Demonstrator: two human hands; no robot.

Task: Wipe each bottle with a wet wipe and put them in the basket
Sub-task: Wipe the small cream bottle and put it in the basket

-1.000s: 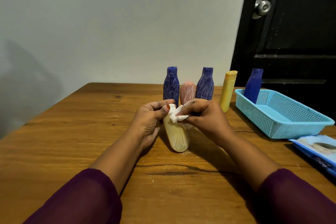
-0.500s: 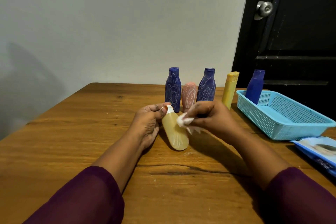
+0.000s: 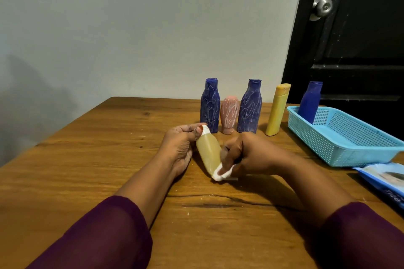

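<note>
A pale yellow bottle (image 3: 208, 152) with a white cap lies tilted over the table's middle. My left hand (image 3: 180, 148) grips it at the cap end. My right hand (image 3: 242, 156) pinches a white wet wipe (image 3: 220, 173) against the bottle's lower end. Behind stand two scribbled blue bottles (image 3: 209, 106) (image 3: 249, 107), a pink bottle (image 3: 229, 114) between them, and a yellow bottle (image 3: 277, 110). A clean blue bottle (image 3: 309, 102) stands upright in the blue basket (image 3: 341, 137) at the right.
A blue pack of wet wipes (image 3: 384, 179) lies at the table's right edge, in front of the basket. A grey wall stands behind the wooden table (image 3: 87, 159), and a black door (image 3: 349, 28) with a metal knob is at the far right.
My right hand has slid the wipe down the pale yellow bottle from its cap end to its lower end. The bottle's scribbles no longer show. My left hand keeps its hold.
</note>
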